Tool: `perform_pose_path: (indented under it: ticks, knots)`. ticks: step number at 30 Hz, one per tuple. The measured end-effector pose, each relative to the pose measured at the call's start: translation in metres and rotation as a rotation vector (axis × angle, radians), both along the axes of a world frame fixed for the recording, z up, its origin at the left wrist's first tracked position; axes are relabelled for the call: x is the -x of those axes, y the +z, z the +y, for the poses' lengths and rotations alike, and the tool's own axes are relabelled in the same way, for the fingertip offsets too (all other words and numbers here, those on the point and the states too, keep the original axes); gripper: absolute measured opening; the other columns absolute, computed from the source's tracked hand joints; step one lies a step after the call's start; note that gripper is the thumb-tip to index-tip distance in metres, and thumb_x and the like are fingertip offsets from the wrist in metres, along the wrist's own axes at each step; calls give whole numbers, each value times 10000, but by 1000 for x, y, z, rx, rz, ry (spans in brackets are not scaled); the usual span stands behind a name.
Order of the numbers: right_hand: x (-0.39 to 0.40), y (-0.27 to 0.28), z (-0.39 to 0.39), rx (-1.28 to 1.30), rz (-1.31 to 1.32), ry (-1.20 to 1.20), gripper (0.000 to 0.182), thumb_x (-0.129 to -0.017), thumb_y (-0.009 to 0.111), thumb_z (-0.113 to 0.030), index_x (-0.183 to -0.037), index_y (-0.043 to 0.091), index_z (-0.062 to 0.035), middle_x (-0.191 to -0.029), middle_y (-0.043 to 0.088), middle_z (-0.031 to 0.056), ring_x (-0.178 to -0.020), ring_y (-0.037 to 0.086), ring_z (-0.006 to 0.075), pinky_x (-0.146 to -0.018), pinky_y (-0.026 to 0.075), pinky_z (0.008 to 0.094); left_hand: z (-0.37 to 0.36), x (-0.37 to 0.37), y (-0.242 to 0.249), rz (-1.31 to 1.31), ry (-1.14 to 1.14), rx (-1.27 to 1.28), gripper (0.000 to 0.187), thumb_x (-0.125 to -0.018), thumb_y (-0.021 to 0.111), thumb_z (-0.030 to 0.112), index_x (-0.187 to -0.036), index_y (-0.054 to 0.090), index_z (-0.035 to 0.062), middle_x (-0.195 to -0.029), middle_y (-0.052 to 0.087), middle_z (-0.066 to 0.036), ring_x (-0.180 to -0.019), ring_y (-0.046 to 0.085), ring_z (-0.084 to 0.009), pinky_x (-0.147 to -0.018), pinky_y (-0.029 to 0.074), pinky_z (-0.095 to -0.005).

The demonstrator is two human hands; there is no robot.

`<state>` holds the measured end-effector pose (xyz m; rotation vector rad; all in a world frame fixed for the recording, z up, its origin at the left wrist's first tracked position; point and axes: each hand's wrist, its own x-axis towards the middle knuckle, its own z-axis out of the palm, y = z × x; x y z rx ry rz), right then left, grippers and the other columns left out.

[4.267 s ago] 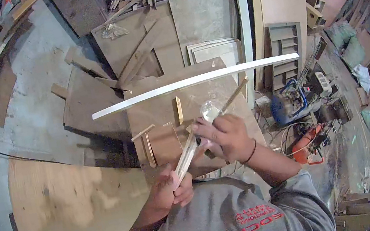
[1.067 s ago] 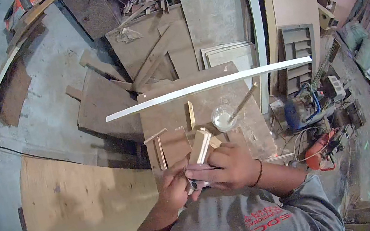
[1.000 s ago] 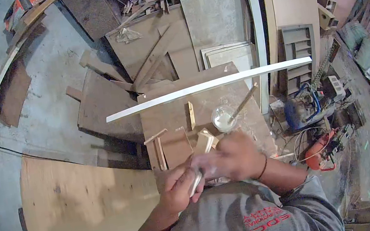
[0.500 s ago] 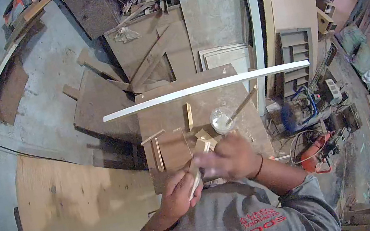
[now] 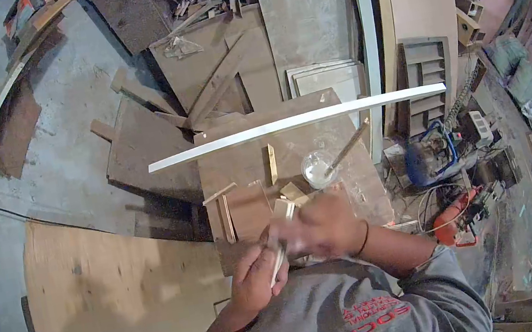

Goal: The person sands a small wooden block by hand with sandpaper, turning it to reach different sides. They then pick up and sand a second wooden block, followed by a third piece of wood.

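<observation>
My left hand (image 5: 255, 282) is closing its fingers around the lower part of a narrow wooden piece (image 5: 278, 266), which is slanting up and away from my shirt (image 5: 313, 320), over the near edge of the worktop (image 5: 241, 166). My right hand (image 5: 329, 226) is blurring at the piece's upper part; I cannot tell whether its fingers are pinching anything. Just beyond, a pale offcut (image 5: 294, 193) is lying on the worktop. A clear cup (image 5: 316, 167) holding something whitish is standing beyond my right hand, with a stick (image 5: 349, 146) leaning out of it. A brown panel (image 5: 250, 209) is lying to the left, with a thin strip (image 5: 226, 219) beside it, and a small wooden bar (image 5: 272, 164) is lying farther off. A long white strip (image 5: 297, 120) is spanning the far side, its ends reaching past the worktop.
</observation>
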<state>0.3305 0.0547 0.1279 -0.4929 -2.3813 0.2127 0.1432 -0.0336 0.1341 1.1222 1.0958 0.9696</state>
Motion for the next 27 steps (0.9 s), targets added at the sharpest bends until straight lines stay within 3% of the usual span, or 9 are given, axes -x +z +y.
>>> perform_pose_path:
  ticks: [3, 5, 7, 10, 13, 19, 22, 23, 27]
  knots:
    - [8, -27, 4, -75, 105, 22, 579, -676, 676, -303, -1230, 556, -182, -619, 460, 6, -478, 459, 174, -424, 358, 315, -3, 1, -3, -266, 26, 170, 447, -989, 295, 215, -1393, 278, 25, -685, 488, -45, -489, 399, -81, -431, 351, -219]
    - [21, -12, -18, -114, 206, 125, 595, -650, 677, -256, -1225, 558, -157, -573, 418, -10, -457, 435, 166, -419, 346, 331, -4, -5, -7, -85, 43, -117, 455, -986, 304, 245, -1385, 297, 27, -678, 487, -40, -479, 393, -81, -427, 346, -220]
    - [7, -2, -11, -100, 95, 28, 601, -648, 673, -236, -1232, 555, -156, -589, 431, -7, -473, 456, 170, -437, 372, 329, -6, -6, 3, -366, 150, 255, 440, -983, 292, 230, -1370, 323, 23, -727, 513, -48, -520, 416, -78, -437, 355, -214]
    - [-2, 12, -2, -78, 98, -71, 571, -647, 677, -225, -1204, 577, -150, -582, 426, -13, -482, 469, 156, -442, 387, 306, 1, 5, -9, -514, -103, 67, 427, -974, 285, 196, -1365, 338, 33, -742, 525, -59, -527, 424, -90, -437, 357, -223]
    - [18, -5, -20, -164, 234, 80, 528, -645, 689, -235, -1160, 600, -156, -575, 445, -9, -473, 467, 155, -432, 374, 298, -1, -6, -15, -277, 164, 76, 403, -909, 411, 278, -1222, 427, 25, -675, 500, -66, -460, 414, -117, -371, 307, -244]
    - [7, 2, -12, -68, 84, -79, 486, -659, 693, -243, -1132, 617, -162, -670, 527, 21, -481, 493, 180, -447, 404, 322, 2, -8, -6, -376, 106, 86, 424, -875, 501, 354, -1121, 482, 9, -682, 505, -50, -431, 421, -108, -357, 316, -228]
    - [12, 0, -15, -34, 133, -43, 492, -678, 672, -217, -1162, 597, -168, -683, 513, 40, -508, 498, 193, -469, 407, 334, -1, -15, -8, -270, 296, 265, 507, -946, 328, 260, -1387, 288, 14, -660, 479, -33, -468, 376, -82, -397, 318, -205]
    - [2, 7, -8, -17, 45, -143, 500, -686, 668, -215, -1177, 588, -165, -703, 514, 47, -533, 514, 197, -488, 422, 336, -5, -7, -3, -186, 56, 5, 501, -945, 319, 257, -1390, 290, 28, -667, 484, -41, -468, 377, -84, -403, 325, -204]
    - [11, -11, -20, 50, 49, -27, 479, -730, 638, -211, -1201, 571, -161, -689, 506, 39, -583, 535, 212, -530, 441, 345, -7, -6, -1, -241, 143, 118, 528, -956, 297, 322, -1390, 284, 23, -656, 474, -35, -468, 373, -79, -414, 328, -206]
